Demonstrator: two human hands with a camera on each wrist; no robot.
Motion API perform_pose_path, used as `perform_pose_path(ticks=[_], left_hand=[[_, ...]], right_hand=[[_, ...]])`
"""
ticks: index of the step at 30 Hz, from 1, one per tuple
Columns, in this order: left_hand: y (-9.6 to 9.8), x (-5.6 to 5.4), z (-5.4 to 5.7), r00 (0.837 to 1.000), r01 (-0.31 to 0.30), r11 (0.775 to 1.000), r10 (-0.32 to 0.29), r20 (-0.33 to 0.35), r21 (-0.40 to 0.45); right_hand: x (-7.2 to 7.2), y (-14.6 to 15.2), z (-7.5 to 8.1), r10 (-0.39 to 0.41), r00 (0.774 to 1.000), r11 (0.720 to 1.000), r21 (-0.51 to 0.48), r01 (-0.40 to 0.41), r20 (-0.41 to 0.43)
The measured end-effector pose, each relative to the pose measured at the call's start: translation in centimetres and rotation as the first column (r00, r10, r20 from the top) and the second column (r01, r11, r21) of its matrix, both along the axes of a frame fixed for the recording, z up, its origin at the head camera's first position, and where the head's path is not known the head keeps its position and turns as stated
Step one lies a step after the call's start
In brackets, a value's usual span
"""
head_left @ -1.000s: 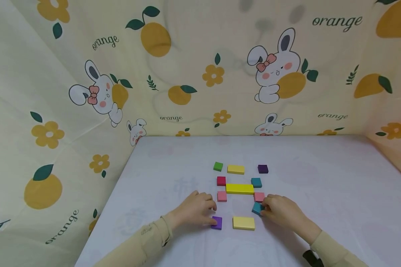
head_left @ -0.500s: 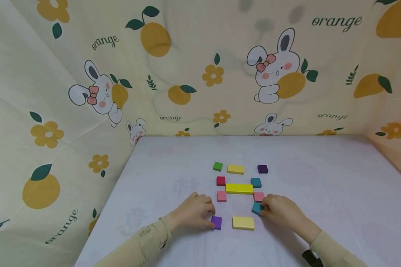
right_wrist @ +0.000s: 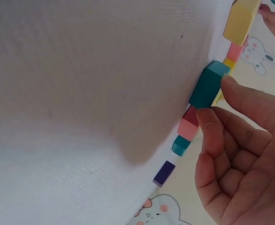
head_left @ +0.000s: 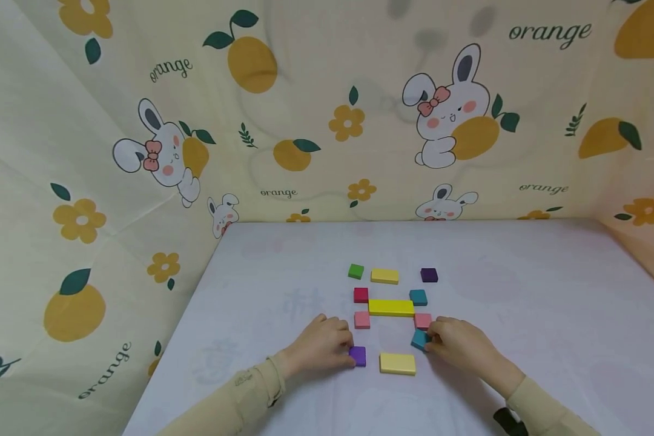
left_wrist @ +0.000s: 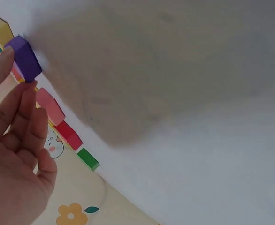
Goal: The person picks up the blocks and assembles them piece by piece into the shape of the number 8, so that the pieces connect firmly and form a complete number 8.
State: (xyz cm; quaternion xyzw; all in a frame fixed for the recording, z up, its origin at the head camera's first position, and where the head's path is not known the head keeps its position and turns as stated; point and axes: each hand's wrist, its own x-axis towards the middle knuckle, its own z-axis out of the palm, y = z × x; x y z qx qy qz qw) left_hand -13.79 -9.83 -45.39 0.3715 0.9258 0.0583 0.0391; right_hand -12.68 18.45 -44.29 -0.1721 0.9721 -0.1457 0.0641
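My left hand [head_left: 323, 344] pinches a purple block [left_wrist: 26, 58] between thumb and index finger, at the near left of a block layout on the white table. Across from it, my right hand [head_left: 463, 345] grips a teal block [right_wrist: 209, 85] by its edges with thumb and forefinger. That teal block lies turned at an angle, right at the near side of a pink block [head_left: 422, 321]. Between the two hands lies a pale yellow block [head_left: 397, 364]. Another pink block [head_left: 362, 320] sits just beyond the left fingers.
A long yellow block [head_left: 390, 307] spans the middle, with a red block [head_left: 361, 295] and a second teal block [head_left: 418, 297] near its ends. Farther back are a green block [head_left: 356, 271], a yellow block [head_left: 384, 276] and a dark purple block [head_left: 429, 275]. A patterned cloth [head_left: 316, 72] hangs behind.
The purple block has shifted slightly away from the person and to the right, with my left hand following. My right hand and the teal block have stayed in place.
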Motion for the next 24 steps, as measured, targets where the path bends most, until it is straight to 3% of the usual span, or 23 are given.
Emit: perform_pose_path(ticks=[13,24], left_hand=[[2.6,-0.5,-0.3,0.989,-0.141,0.99,0.141,-0.033,0.003],[3.8,-0.8,-0.5,0.977,-0.205,0.978,0.206,-0.057,0.029]], right_hand=[[0.0,0.1,-0.1,-0.001,1.0,1.0,0.005,0.001,0.002],[0.3,0.1,-0.1,-0.002,1.0,1.0,0.011,0.002,-0.016]])
